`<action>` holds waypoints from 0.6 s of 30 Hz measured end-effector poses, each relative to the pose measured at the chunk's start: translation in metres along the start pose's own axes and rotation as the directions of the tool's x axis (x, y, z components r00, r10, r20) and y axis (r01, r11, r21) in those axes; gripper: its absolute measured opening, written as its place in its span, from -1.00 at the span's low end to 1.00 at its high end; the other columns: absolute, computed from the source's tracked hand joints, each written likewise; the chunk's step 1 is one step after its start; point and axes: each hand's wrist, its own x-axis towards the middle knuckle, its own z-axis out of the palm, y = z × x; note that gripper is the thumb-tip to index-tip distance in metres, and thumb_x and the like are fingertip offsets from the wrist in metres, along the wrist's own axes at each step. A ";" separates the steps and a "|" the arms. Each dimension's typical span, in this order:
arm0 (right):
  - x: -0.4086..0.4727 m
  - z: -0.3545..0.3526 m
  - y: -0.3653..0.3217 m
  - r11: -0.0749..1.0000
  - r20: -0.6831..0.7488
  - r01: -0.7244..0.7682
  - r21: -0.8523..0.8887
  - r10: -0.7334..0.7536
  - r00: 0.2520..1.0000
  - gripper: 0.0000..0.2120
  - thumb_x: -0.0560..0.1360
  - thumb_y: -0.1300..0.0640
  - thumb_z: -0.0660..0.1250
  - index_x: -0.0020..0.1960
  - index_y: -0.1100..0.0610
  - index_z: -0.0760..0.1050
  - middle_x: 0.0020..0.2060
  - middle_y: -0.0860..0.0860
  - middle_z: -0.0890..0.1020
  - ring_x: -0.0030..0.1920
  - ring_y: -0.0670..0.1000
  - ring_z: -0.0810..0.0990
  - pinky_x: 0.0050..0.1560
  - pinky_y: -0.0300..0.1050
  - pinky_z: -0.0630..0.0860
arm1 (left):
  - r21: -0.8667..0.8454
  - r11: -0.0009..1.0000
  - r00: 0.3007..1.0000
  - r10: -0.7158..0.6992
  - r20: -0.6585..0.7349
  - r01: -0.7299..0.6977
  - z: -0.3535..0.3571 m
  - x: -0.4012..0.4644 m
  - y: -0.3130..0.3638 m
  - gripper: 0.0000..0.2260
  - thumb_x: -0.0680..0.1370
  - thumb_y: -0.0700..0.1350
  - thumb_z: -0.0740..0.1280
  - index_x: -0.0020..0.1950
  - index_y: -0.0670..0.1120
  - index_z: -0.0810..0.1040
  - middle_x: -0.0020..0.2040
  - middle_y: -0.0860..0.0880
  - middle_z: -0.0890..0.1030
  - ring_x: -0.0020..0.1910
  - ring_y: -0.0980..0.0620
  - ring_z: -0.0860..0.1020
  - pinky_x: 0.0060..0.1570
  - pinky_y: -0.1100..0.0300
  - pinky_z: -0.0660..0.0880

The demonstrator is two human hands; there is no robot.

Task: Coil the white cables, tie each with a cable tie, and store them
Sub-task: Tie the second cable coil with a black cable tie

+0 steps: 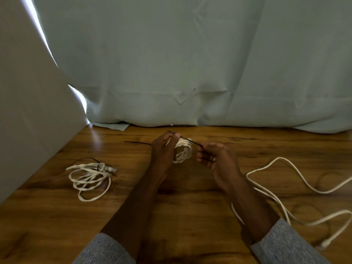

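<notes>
The left hand's (pixel 163 149) fingers (pixel 176 137) pinch one end of a thin black plastic cable tie (pixel 192 141); the right hand (pixel 215 157) pinches the other. It crosses a small coil of white cable (pixel 183 151) held between both hands above the brown wooden table (pixel 181 187). A tied white coil (pixel 89 178) lies left; a loose white cable (pixel 297 187) trails right.

Wooden table (pixel 190 187) with 1 tied white coil (pixel 89 177), 1 loose white cable (pixel 297 185), 1 black tie (pixel 137 142).

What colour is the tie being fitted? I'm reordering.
Black cable tie, clearest in the head view.
</notes>
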 end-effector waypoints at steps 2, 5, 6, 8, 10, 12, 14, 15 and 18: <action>-0.001 0.000 0.002 0.997 0.010 0.000 -0.077 0.001 1.000 -0.89 0.56 0.34 0.32 0.02 0.31 0.61 -0.23 0.15 0.71 -0.29 0.04 0.67 -0.28 -0.11 0.62 | -0.001 1.000 1.000 0.004 -0.016 -0.004 -0.001 0.000 0.000 -0.84 0.61 -0.15 0.33 -0.09 -0.18 0.66 -0.21 -0.13 0.70 -0.25 -0.05 0.69 -0.33 0.13 0.59; -0.003 0.000 0.003 0.988 0.047 -0.018 -0.154 0.026 0.999 -0.91 0.54 0.36 0.35 0.01 0.31 0.61 -0.23 0.15 0.71 -0.30 0.03 0.66 -0.30 -0.12 0.62 | -0.017 1.000 0.999 -0.006 -0.036 0.006 -0.002 0.000 0.000 -0.84 0.61 -0.16 0.33 -0.13 -0.12 0.66 -0.25 -0.07 0.69 -0.28 0.00 0.68 -0.37 0.18 0.57; -0.002 0.000 0.004 0.986 0.058 -0.020 -0.167 0.030 0.998 -0.91 0.53 0.37 0.37 0.01 0.30 0.61 -0.23 0.15 0.71 -0.30 0.02 0.66 -0.29 -0.12 0.62 | -0.021 1.000 0.999 -0.005 -0.036 0.004 -0.002 0.000 0.000 -0.84 0.61 -0.17 0.33 -0.13 -0.13 0.66 -0.25 -0.07 0.69 -0.28 0.01 0.68 -0.38 0.19 0.57; -0.002 0.000 0.005 0.980 0.074 -0.006 -0.200 0.021 0.997 -0.91 0.50 0.37 0.40 -0.01 0.28 0.63 -0.23 0.14 0.71 -0.29 0.03 0.66 -0.27 -0.10 0.63 | -0.026 1.000 0.999 0.001 -0.035 -0.002 -0.002 0.000 0.001 -0.84 0.61 -0.18 0.32 -0.11 -0.16 0.65 -0.26 -0.05 0.69 -0.29 0.04 0.67 -0.40 0.23 0.55; -0.002 0.000 0.006 0.969 0.077 0.016 -0.245 0.003 0.997 -0.89 0.47 0.37 0.44 -0.01 0.27 0.64 -0.22 0.14 0.72 -0.27 0.03 0.66 -0.24 -0.08 0.63 | -0.025 1.000 0.999 -0.011 -0.035 0.010 -0.001 0.000 0.002 -0.85 0.61 -0.18 0.32 -0.09 -0.17 0.65 -0.27 -0.02 0.69 -0.29 0.06 0.67 -0.40 0.24 0.55; -0.002 -0.001 0.005 0.955 0.069 0.042 -0.295 -0.022 0.997 -0.88 0.45 0.37 0.46 -0.03 0.26 0.65 -0.21 0.15 0.73 -0.27 0.03 0.67 -0.22 -0.07 0.63 | -0.028 0.999 0.999 -0.026 -0.030 0.025 -0.001 0.000 0.002 -0.85 0.61 -0.18 0.33 -0.08 -0.18 0.66 -0.24 -0.02 0.70 -0.27 0.05 0.68 -0.38 0.21 0.57; -0.001 0.000 0.004 0.931 0.059 0.075 -0.358 -0.058 0.997 -0.88 0.44 0.38 0.48 -0.07 0.22 0.66 -0.19 0.14 0.73 -0.27 0.02 0.67 -0.22 -0.06 0.63 | -0.035 0.999 0.999 -0.035 -0.024 0.034 -0.002 0.001 0.001 -0.86 0.60 -0.19 0.32 -0.07 -0.18 0.67 -0.21 -0.04 0.70 -0.25 0.03 0.68 -0.34 0.18 0.59; 0.000 -0.001 0.004 0.918 0.057 0.090 -0.386 -0.073 0.996 -0.88 0.44 0.38 0.48 -0.08 0.21 0.67 -0.20 0.13 0.74 -0.27 0.01 0.66 -0.22 -0.06 0.63 | -0.033 0.999 0.999 -0.037 -0.022 0.037 -0.002 0.001 0.001 -0.86 0.60 -0.20 0.32 -0.06 -0.17 0.67 -0.20 -0.04 0.70 -0.23 0.02 0.68 -0.31 0.16 0.60; 0.001 -0.001 0.006 0.899 0.062 0.109 -0.425 -0.092 0.994 -0.92 0.46 0.34 0.48 -0.08 0.21 0.67 -0.24 0.09 0.73 -0.30 -0.02 0.65 -0.23 -0.07 0.64 | -0.019 0.999 0.999 -0.041 -0.013 0.041 -0.002 0.002 0.000 -0.85 0.60 -0.20 0.32 -0.03 -0.16 0.69 -0.14 -0.09 0.71 -0.17 -0.04 0.69 -0.24 0.07 0.62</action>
